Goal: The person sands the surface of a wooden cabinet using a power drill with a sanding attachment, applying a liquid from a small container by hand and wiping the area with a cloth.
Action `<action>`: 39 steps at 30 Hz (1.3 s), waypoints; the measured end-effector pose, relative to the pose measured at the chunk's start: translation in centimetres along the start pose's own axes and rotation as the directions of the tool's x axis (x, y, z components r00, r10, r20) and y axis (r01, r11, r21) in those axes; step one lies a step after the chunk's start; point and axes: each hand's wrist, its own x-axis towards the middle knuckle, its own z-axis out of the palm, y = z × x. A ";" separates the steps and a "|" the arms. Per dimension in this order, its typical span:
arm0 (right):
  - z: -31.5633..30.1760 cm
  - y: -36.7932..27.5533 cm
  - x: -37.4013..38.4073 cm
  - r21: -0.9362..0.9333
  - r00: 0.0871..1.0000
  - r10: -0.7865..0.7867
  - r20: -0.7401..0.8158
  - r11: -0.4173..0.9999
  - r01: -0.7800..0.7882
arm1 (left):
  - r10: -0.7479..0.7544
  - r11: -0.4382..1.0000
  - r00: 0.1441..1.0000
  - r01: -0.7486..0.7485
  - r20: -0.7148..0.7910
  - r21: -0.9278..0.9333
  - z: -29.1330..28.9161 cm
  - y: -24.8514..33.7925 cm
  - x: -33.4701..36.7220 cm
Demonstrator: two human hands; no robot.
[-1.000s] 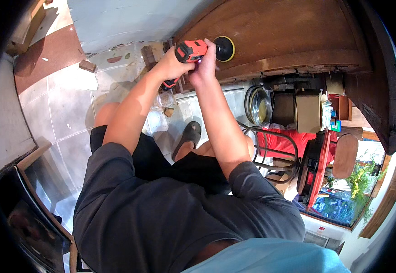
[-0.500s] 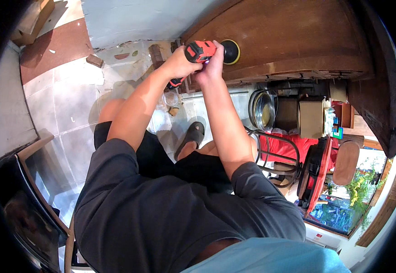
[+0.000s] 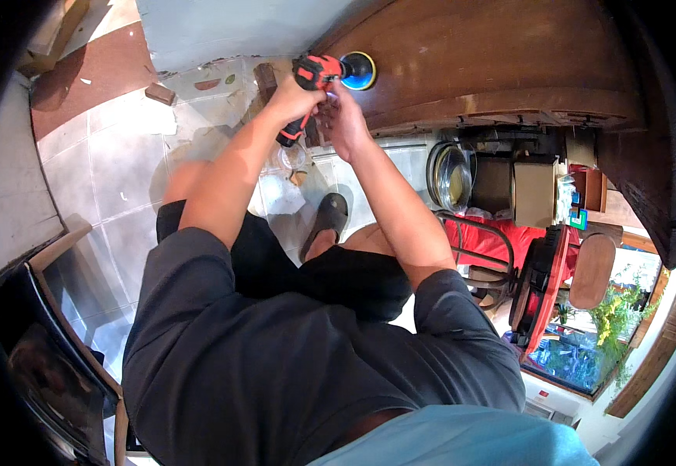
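A red and black cordless drill (image 3: 318,72) is in my left hand (image 3: 291,102), whose fingers wrap round its handle. The drill carries a round polishing pad (image 3: 359,71) with a yellow rim, lit bluish on its face side. This pad is at the left part of a brown wooden panel (image 3: 493,54); whether it presses on the wood I cannot tell. Just beside the drill's handle, below the pad, is my right hand (image 3: 346,124). Its fingers are loosely bent and apart, close to the drill but not wrapped round it.
Wood pieces (image 3: 160,93) and scraps lie on the tiled floor (image 3: 121,186) at left. Under the panel are a coiled hose (image 3: 452,177) and a cardboard box (image 3: 534,192). A metal-framed chair (image 3: 481,248) stands at right, a dark chair (image 3: 58,365) at lower left.
The drill and its pad have moved left, and the pad has turned so more of its face shows. My right hand has come off the drill's front and dropped lower.
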 end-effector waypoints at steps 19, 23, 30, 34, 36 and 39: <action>1.2 -0.7 -0.3 0.203 0.996 0.028 0.087 0.978 -0.046 | -0.007 0.990 0.996 -0.007 0.093 0.144 0.8 -1.4 -2.0; 0.6 -0.1 0.6 0.136 0.995 0.056 0.088 0.988 -0.068 | -0.013 0.999 0.996 0.009 0.087 0.053 0.7 -1.7 -2.2; 0.9 -0.8 0.4 0.149 0.994 0.091 0.059 0.984 -0.098 | -0.065 0.989 0.995 0.055 0.069 0.138 0.7 -2.6 -1.3; 1.5 -1.0 -0.6 0.135 0.997 0.071 0.017 0.988 -0.073 | 0.032 0.994 0.998 -0.037 0.057 0.102 0.8 -1.5 -2.0; 0.5 -0.3 0.5 0.112 0.996 0.086 0.038 0.990 -0.090 | -0.003 0.993 0.999 -0.001 0.036 0.114 1.1 -1.6 -2.0; 0.9 0.3 0.6 0.119 0.997 0.055 0.048 0.991 -0.060 | -0.011 0.992 0.996 0.000 0.084 0.123 0.7 -2.0 -1.8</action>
